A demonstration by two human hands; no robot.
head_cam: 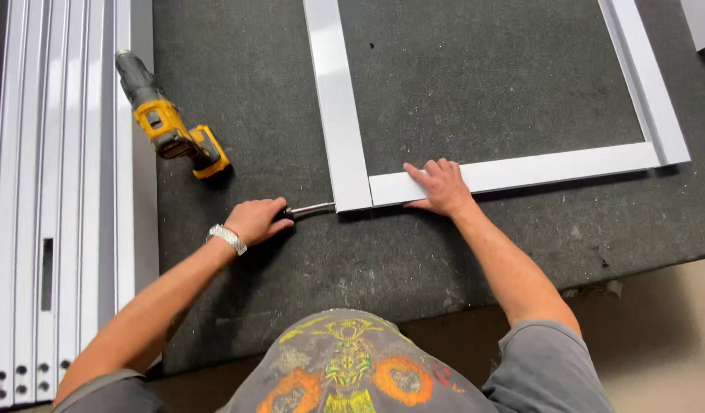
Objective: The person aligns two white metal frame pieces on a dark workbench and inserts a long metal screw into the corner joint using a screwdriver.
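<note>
Head view: left hand [255, 219] grips, seemingly, a screwdriver [310, 209]; right hand [440, 187] lies flat, unclenched, on the white frame [345, 115].

A dark felt-covered bench [253, 306] carries a white aluminium frame [345, 115], a yellow cordless drill [173, 134] and stacked white rails [62, 191].

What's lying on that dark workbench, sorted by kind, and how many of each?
Hand tools: 1, the screwdriver in the left hand
Power tools: 1, the yellow drill
White frames: 1, the frame under the right hand
Total: 3
</note>
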